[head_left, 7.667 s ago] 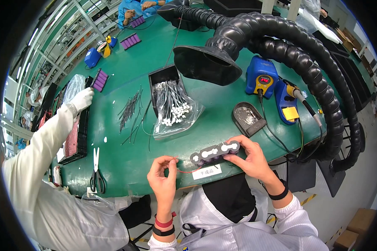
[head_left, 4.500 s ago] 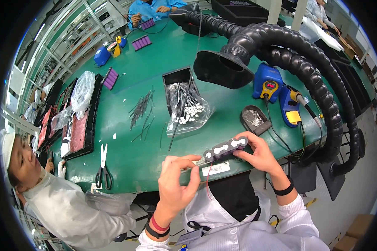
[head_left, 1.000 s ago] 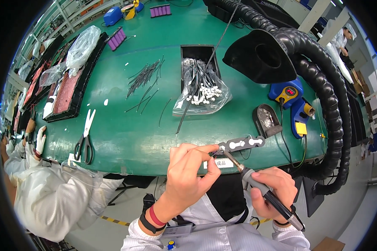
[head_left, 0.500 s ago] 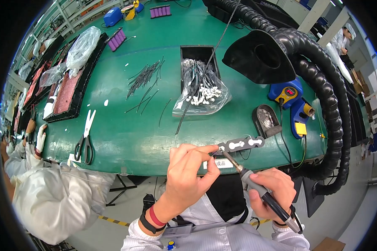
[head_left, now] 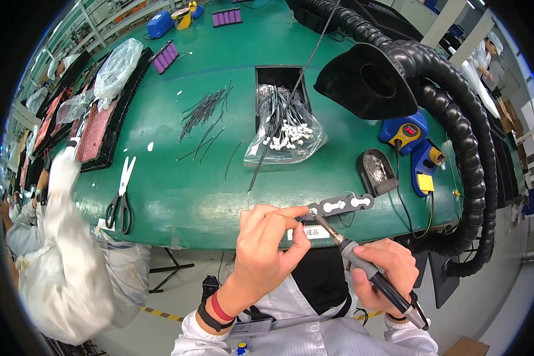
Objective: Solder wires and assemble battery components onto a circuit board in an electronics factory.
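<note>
While the left hand pinches a thin dark wire end between thumb and forefinger at the near edge of the green surface, the right hand is closed in a full fist-like grip around the grey handle of a soldering iron. The iron slants up and to the left, its metal tip meeting the pinched wire just beside the left end of a dark fixture plate with bone-shaped white cut-outs. The plate lies flat at the front edge of the surface, directly beyond both hands; whether the tip touches the plate itself cannot be told. The left grip is narrow, fingertips nearly together on the wire, the other fingers curled.

Behind the plate sits a dark sponge tray, and to its right a blue soldering station with a yellow-trimmed iron stand. A black fume hood on a ribbed hose overhangs the right half of the surface. At centre, a clear bag of wires with white connectors spills from a black bin. Loose dark wires lie scattered to its left, and scissors rest near the front left edge. A co-worker's white sleeve reaches toward black trays at far left.
</note>
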`<state>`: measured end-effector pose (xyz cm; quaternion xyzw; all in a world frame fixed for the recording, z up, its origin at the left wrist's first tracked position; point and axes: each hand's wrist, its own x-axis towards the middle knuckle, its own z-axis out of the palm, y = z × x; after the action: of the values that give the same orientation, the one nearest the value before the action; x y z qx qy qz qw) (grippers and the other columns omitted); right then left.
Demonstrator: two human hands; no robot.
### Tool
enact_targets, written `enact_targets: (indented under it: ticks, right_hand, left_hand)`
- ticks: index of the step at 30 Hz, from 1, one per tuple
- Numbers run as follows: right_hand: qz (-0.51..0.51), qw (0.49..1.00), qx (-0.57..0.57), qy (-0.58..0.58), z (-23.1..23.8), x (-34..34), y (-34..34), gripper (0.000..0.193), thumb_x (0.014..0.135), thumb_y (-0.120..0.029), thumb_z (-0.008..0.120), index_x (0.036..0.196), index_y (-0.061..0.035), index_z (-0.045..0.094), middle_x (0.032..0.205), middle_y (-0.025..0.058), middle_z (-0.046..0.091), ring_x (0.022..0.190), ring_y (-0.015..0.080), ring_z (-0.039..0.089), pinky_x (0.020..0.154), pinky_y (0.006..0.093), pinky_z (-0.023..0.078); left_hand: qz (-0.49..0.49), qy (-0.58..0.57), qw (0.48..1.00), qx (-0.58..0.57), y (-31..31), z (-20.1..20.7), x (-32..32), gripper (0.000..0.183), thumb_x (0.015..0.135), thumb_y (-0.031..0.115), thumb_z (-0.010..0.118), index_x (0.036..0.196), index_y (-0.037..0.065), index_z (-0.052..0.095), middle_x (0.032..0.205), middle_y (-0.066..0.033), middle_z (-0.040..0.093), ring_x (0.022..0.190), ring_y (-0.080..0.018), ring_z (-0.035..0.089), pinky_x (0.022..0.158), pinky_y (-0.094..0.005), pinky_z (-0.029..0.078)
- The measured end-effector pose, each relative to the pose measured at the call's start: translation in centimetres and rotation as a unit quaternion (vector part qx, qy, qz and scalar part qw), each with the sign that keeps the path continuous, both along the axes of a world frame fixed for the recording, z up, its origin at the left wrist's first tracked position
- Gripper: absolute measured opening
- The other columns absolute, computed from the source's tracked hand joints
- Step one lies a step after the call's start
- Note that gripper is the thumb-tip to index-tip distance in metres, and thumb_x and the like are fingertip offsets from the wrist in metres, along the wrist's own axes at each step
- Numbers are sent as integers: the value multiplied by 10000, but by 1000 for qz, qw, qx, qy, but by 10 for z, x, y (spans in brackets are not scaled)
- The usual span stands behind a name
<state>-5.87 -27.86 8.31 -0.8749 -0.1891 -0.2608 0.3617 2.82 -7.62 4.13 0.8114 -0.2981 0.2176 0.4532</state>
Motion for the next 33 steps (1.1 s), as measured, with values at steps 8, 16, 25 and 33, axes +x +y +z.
enact_targets:
  ticks: [8,16,25,33]
  right_hand:
    - [2,1000,14,-9,-3,1,-1,289,805,-83,774,1046,43,676,831,158,712,666,285,705,619,348,569]
    - [-2,1000,11,-3,-2,0,-2,286,808,-85,773,1046,40,677,835,157,714,666,287,705,625,349,570]
    - [-13,998,58,-17,-3,-3,-10,275,824,-95,770,1065,18,698,844,157,710,652,274,687,616,337,554]
    - [-79,994,81,-5,-16,7,-33,359,759,70,773,1021,-175,788,1025,130,670,842,246,677,688,298,526]
  left_hand:
    - [-3,1,1000,-1,0,0,0,223,722,-57,736,840,47,577,993,-73,783,821,-217,643,723,-326,433]
    - [-3,4,1000,5,0,1,0,222,727,-56,737,844,50,581,989,-72,782,820,-219,642,730,-328,438]
    - [-7,15,1000,-6,0,-1,1,219,725,-60,727,846,50,580,991,-73,783,818,-222,643,733,-333,435]
    - [-13,18,1000,-9,0,3,1,210,731,-59,719,849,45,579,992,-81,783,822,-228,647,748,-339,440]
